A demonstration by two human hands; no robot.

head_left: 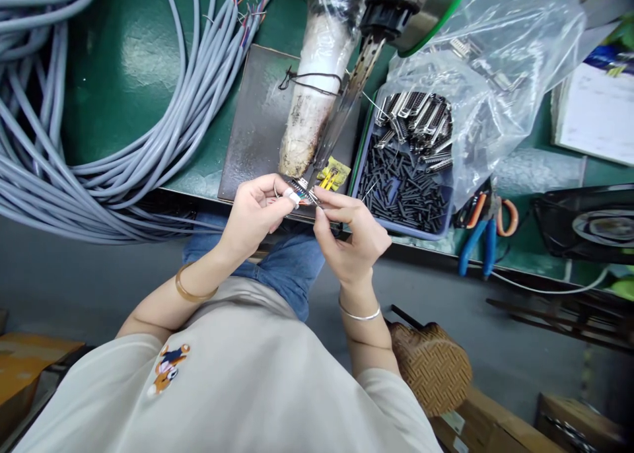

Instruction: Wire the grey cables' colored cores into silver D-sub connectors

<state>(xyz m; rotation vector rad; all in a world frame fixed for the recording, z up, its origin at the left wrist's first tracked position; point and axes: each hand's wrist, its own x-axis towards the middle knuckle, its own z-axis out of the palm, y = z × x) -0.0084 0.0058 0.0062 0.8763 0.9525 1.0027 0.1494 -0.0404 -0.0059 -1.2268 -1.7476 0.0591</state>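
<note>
My left hand (256, 210) is closed, thumb and forefinger pinching a small multi-pin connector (302, 189) with thin coloured wires on it. A white band or wrap shows at the left fingertips. From the other side, my right hand (351, 232) has thumb and fingertips pressed together at the connector's right end; the fine detail there is too small to make out. Just above both hands are the tip of a metal heat gun nozzle (352, 93) and the scorched end of a white wrapped tube (311, 103). A yellow piece (333, 175) lies close to my right fingers.
A blue bin (448, 209) holds black sleeves (401, 189) and metal connectors (421, 119), partly under a clear plastic bag (515, 63). Grey cables (148, 149) cover the left of the green table. Blue-handled cutters (479, 238) and a black fan (589, 225) lie right. A dark plate (262, 109) sits beneath the nozzle.
</note>
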